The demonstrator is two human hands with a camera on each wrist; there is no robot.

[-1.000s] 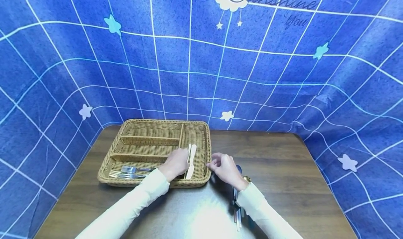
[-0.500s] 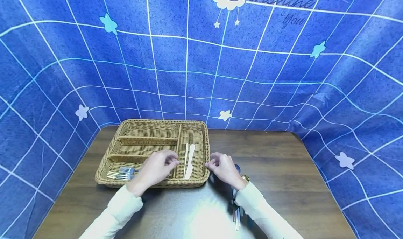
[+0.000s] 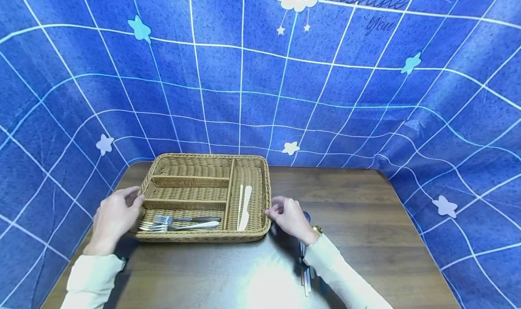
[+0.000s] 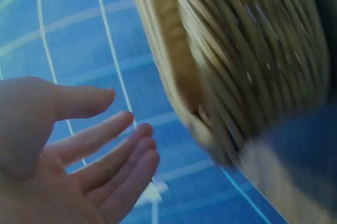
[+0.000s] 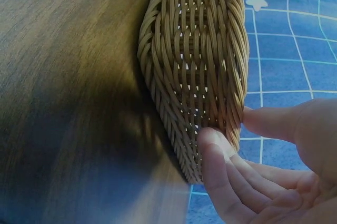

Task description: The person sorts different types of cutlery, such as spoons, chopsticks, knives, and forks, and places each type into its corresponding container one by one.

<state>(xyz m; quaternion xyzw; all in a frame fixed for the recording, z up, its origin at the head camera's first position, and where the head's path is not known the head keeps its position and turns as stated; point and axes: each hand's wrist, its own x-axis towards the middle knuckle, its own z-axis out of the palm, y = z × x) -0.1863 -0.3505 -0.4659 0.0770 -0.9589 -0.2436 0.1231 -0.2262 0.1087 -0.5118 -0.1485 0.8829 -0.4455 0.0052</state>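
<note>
In the head view, a wicker cutlery basket [image 3: 211, 237] with several compartments stands on the table. My left hand [image 3: 116, 216] is at its left side, and the left wrist view shows the fingers [image 4: 113, 161] extended, a gap between them and the wicker. My right hand [image 3: 290, 216] holds the basket's right rim, thumb on top and fingers against the outer wall, as the right wrist view shows. Several forks [image 3: 195, 219] lie in the front compartment. A pale knife [image 3: 245, 207] and a thin pale stick [image 3: 239, 205] lie in the right-hand one.
More cutlery [image 3: 306, 282] lies on the wooden table [image 3: 366, 218], partly hidden under my right forearm. The dark bowl of a spoon [image 3: 307, 216] shows beside the right wrist. A blue patterned cloth [image 3: 260, 105] hangs behind and at both sides.
My left hand has moved from the middle of the basket out to its left side, uncovering the fork handles. The right hand stays at the right rim.
</note>
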